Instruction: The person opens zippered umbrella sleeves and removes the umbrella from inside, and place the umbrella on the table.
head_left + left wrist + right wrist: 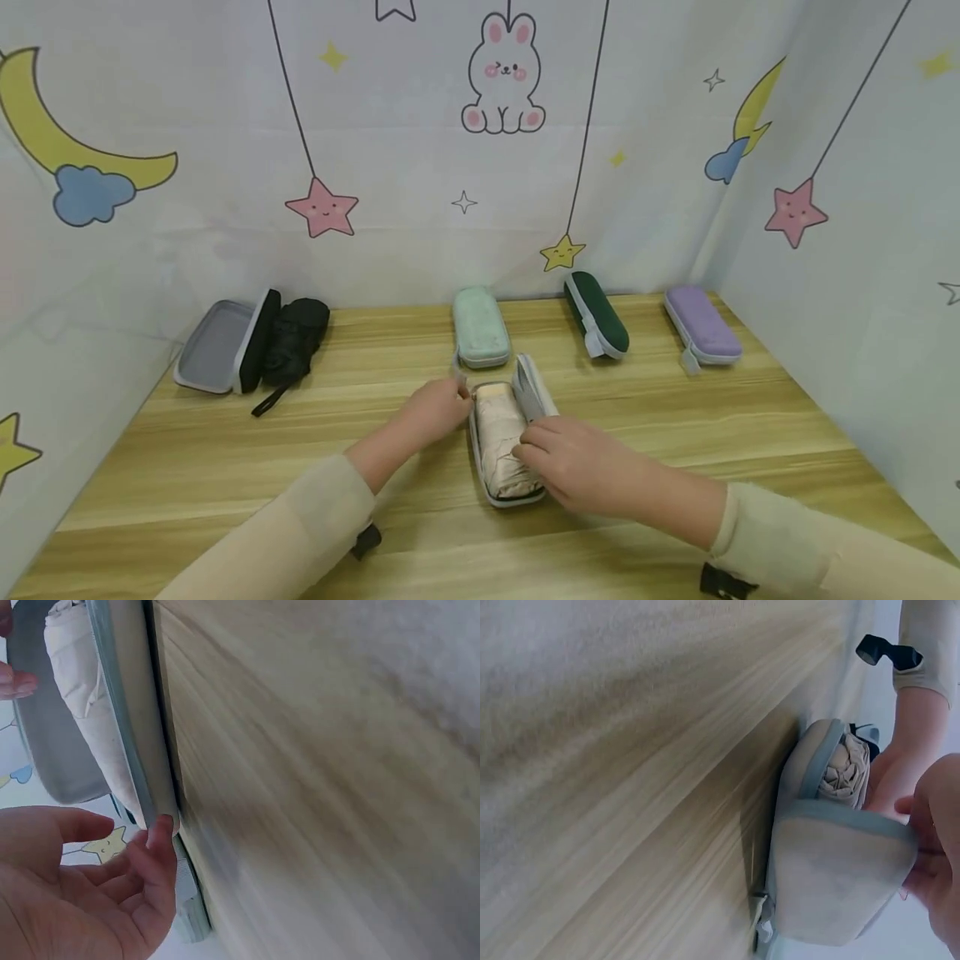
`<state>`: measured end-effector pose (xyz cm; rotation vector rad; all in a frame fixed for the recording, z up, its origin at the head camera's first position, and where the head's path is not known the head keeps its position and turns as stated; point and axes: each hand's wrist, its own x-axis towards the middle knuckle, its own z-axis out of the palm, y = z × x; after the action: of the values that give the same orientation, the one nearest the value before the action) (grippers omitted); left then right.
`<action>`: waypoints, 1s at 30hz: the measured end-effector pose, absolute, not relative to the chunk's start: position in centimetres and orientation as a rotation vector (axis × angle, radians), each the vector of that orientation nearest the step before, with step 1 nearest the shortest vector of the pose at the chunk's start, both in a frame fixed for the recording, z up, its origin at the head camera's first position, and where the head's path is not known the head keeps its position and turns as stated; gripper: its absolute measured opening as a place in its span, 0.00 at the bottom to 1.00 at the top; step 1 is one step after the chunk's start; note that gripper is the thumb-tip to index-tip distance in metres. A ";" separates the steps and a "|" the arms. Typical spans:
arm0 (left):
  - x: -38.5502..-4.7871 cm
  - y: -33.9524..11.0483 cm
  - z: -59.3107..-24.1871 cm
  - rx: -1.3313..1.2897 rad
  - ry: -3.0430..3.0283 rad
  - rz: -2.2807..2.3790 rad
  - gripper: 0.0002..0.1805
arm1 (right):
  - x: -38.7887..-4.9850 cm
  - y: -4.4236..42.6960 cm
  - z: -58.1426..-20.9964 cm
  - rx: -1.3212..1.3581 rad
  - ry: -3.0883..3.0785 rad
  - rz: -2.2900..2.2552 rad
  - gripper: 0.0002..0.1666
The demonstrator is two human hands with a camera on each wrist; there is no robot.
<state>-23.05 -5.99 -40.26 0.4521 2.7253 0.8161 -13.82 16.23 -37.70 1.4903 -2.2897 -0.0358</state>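
A beige zip case (480, 467) lies on the wooden table with its lid (534, 392) raised on the right side. Inside it rests a folded cream umbrella (501, 442). My left hand (438, 408) touches the case's far left rim, its fingers bent at the edge in the left wrist view (97, 885). At the raised lid (840, 870), my right hand (937, 847) holds the free edge between thumb and fingers, the lid standing partly upright over the umbrella.
Along the back stand a mint case (481, 327), a dark green case (596, 312) and a purple case (702, 323). At the left, an opened grey-lined case (217, 346) stands beside a black folded umbrella (292, 342). A printed curtain (405, 150) hangs behind the table.
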 end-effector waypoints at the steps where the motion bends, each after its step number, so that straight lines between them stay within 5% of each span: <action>1: -22.9 -6.1 -40.3 0.445 2.713 0.797 0.12 | -13.7 16.1 -37.7 1.439 -2.349 -0.028 0.11; 6: -22.1 -6.5 -40.5 0.453 2.639 0.730 0.16 | -13.6 14.5 -37.5 1.049 -2.773 0.070 0.17; 12: -21.7 -6.5 -41.0 0.515 2.519 0.860 0.14 | -14.7 12.5 -38.0 0.617 -3.143 0.279 0.37; 19: -21.2 -6.0 -40.8 0.545 2.493 0.882 0.11 | -16.2 11.9 -39.3 0.570 -3.210 0.479 0.44; 30: -20.7 -5.5 -40.1 0.626 2.497 0.914 0.11 | -17.3 11.6 -39.2 0.491 -3.311 0.622 0.42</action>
<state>-20.75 -5.45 -40.07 0.6255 2.4966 0.9144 -17.26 11.57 -39.23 0.4905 -3.3113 0.6216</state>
